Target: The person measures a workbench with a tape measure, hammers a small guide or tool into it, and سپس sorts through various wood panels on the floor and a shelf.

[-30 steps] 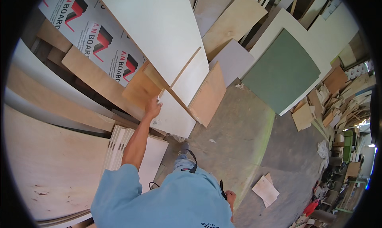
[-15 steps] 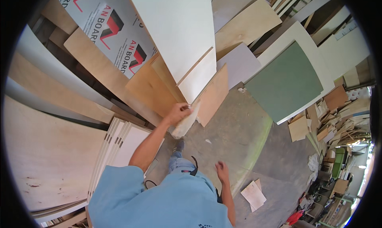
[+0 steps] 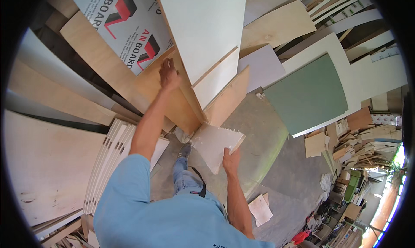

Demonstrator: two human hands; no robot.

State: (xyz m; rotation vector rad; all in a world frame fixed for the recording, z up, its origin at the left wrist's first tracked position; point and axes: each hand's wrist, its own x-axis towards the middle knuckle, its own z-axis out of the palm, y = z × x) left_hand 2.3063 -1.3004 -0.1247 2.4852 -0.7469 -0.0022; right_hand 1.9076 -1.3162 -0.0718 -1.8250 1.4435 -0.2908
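Reaching up with the left hand (image 3: 168, 77), palm pressing flat on a leaning plywood sheet (image 3: 173, 105) in the upper middle of the frame. Gripping with the right hand (image 3: 231, 159), fingers clamped on the lower edge of a small pale board offcut (image 3: 216, 144) near the centre. Leaning behind: 1 tall white panel (image 3: 203, 27), 1 green panel (image 3: 311, 94) at right. Standing at lower left, stacked white boards (image 3: 106, 161).

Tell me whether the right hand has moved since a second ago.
Yes. The right hand rose from beside the hip and now grips a small pale board offcut near the leaning plywood sheets.
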